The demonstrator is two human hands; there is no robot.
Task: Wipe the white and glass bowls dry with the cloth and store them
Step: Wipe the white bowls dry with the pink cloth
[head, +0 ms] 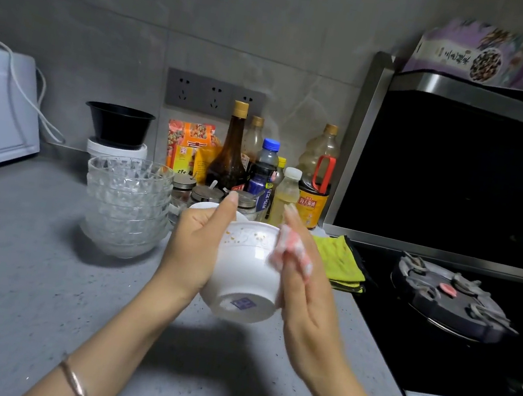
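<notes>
White ceramic bowl with a faint speckled rim pattern [243, 273] sits tipped in mid-air above the grey speckled stone counter [23, 264], its stamped foot turned toward the camera. The left hand [193, 245] grips it from the side, thumb laid up the outer wall and fingers hooked out of sight over the rim. The right hand [302, 299] is nearly flat, fingers straight, pressing a bunched pink-and-white cloth [289, 249] against the opposite wall; whether the thumb also pinches the cloth I cannot tell, since fabric covers it.

Only one hand really holds the bowl. If the glaze is wet, a firm wiping push from the right could probably turn it out of that grip and drop it on the stone. The stack of clear cut-glass bowls [126, 205] stands just beside the left wrist, and a second white bowl [203, 205] sits right behind the left hand, so a wide elbow swing could knock either.
</notes>
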